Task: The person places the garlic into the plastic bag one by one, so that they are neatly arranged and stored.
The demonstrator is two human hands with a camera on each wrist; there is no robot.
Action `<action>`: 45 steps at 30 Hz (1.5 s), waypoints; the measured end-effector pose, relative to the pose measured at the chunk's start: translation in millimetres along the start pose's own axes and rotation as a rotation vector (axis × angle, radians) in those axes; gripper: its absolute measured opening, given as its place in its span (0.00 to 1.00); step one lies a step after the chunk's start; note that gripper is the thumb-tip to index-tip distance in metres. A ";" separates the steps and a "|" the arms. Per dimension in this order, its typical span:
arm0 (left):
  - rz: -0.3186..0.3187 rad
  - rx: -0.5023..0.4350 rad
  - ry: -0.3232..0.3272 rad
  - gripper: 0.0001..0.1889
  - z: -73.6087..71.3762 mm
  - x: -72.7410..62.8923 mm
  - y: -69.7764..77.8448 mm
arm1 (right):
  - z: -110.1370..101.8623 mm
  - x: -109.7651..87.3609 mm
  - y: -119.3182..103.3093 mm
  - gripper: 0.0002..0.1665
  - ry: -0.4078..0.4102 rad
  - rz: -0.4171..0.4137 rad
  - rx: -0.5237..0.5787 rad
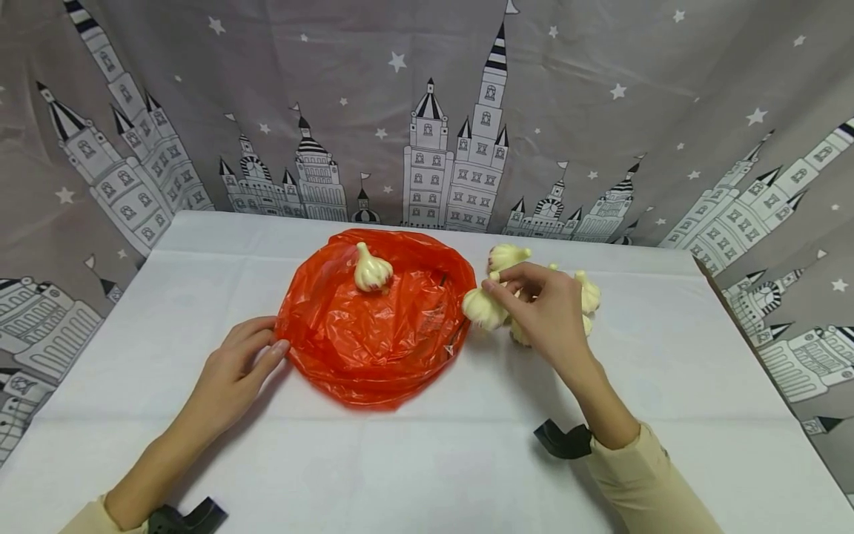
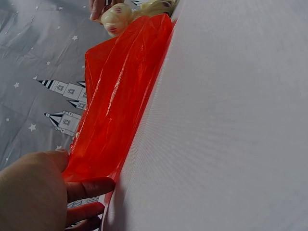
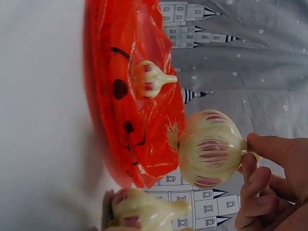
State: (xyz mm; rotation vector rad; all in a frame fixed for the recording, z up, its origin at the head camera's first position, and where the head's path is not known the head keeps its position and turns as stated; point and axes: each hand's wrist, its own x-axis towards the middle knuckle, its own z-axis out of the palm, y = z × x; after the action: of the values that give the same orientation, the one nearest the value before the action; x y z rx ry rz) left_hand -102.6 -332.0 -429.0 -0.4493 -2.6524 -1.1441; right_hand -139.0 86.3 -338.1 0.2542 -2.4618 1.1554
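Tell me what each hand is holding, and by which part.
The right hand pinches a garlic bulb by its stem. The left hand holds the red plastic bag at its left edge.

2 beige sleeves (image 1: pixel 643 475) with 2 black wrist mounts (image 1: pixel 563 440) (curved pieces).

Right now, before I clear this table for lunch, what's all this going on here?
A person's left hand holds the left rim of an open, round-mouthed red plastic bag. The fingers of the right hand pinch a glossy cream garlic bulb with purple streaks by its stem, near the bag's right rim. One other cream bulb lies in the bag, and several more cream bulbs sit in a cluster around the right hand, outside the bag.
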 end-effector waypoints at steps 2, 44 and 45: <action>0.000 -0.001 0.001 0.08 -0.2 -0.4 0.1 | 2.8 3.7 -2.9 0.08 -0.006 0.008 0.005; 0.008 -0.024 -0.011 0.07 -5.2 25.2 -19.5 | 102.1 81.6 -59.4 0.12 -0.077 -0.042 0.083; 0.010 -0.025 -0.010 0.07 -5.4 26.1 -20.2 | 104.8 83.3 -60.4 0.12 -0.077 -0.048 0.083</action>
State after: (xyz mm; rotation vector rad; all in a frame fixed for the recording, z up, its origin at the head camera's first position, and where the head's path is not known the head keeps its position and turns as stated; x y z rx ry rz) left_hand -133.7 -344.1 -430.7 -0.4736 -2.6433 -1.1767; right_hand -223.9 -32.2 -320.1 0.3870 -2.4626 1.2506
